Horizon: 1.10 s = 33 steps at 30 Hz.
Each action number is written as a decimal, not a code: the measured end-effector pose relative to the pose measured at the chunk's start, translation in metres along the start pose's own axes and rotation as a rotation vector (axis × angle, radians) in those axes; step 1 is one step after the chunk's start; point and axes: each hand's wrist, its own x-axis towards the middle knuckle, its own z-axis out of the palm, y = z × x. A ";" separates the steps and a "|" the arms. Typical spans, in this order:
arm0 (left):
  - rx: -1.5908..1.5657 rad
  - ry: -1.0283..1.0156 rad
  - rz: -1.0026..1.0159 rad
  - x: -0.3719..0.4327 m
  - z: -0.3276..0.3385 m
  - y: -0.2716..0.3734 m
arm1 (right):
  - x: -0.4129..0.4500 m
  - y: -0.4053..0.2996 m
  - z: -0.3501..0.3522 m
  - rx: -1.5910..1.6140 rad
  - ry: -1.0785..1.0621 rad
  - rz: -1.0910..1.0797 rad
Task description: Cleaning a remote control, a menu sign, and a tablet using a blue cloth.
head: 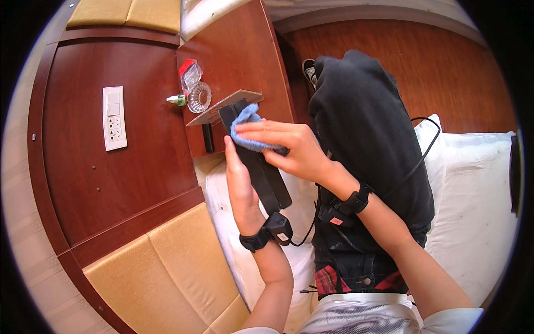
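Observation:
A long, flat black object (pixel 260 171) with a lengthwise ridge is tilted up in front of me; its exact kind is unclear. My left hand (pixel 242 183) holds it along its left edge, with the fingers largely hidden behind it. A folded blue cloth (pixel 251 132) is pressed against its upper part under the fingers of my right hand (pixel 292 146). Black straps with small boxes are on both wrists, the left box (pixel 279 228) having a cable.
A wooden nightstand (pixel 238 54) carries a glass ashtray (pixel 199 97), a small green bottle (pixel 178 99), a red-and-clear package (pixel 191 74), a propped card (pixel 246 97) and a slim black item (pixel 207 137). A switch-and-socket panel (pixel 114 119) is on the headboard. White bedding (pixel 475 188) lies at right.

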 end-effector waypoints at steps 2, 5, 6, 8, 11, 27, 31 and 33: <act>0.014 0.103 -0.017 -0.010 0.001 -0.005 | 0.001 0.001 -0.001 -0.043 -0.013 0.027; 0.059 0.137 0.018 -0.015 0.003 -0.017 | -0.003 0.005 -0.002 -0.074 -0.061 0.103; 0.059 0.138 0.017 -0.019 0.003 -0.016 | -0.003 0.002 -0.002 -0.076 -0.095 0.126; 0.170 0.151 -0.048 -0.027 0.004 -0.013 | -0.001 0.001 -0.001 -0.112 -0.039 0.130; 0.299 0.072 -0.087 -0.034 -0.009 -0.020 | -0.001 0.006 -0.002 -0.138 0.028 0.151; 0.378 0.008 -0.132 -0.040 0.003 -0.016 | -0.002 0.000 -0.004 -0.257 0.242 0.110; 0.452 -0.011 -0.084 -0.037 0.011 -0.013 | 0.000 0.008 -0.005 -0.255 0.295 -0.011; 0.494 -0.019 -0.055 -0.036 0.017 -0.013 | -0.001 0.011 -0.007 -0.277 0.278 -0.028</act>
